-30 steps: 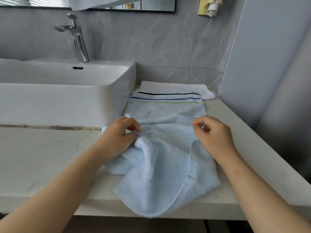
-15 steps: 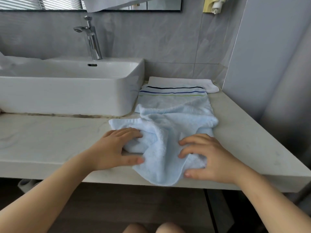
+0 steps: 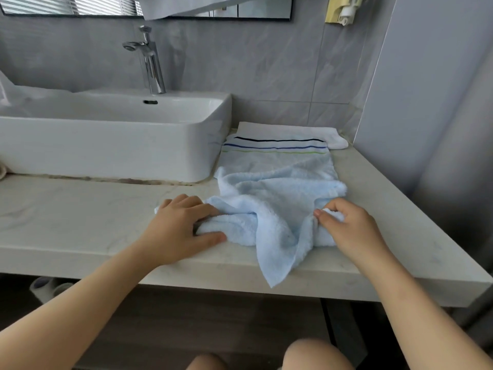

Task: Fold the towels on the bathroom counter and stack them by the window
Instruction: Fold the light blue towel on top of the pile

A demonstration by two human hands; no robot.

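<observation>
Right of the sink (image 3: pixel 133 145), the left hand (image 3: pixel 178 231) grips the crumpled blue towel (image 3: pixel 274 209) on the table (image 3: pixel 80 214), fingers (image 3: pixel 198 206) curled over its left bunch; the right hand (image 3: pixel 352 231) pinches its right fold

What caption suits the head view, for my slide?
The left hand and right hand grip a crumpled light blue towel on the counter beside the sink, a striped towel behind it.
</observation>
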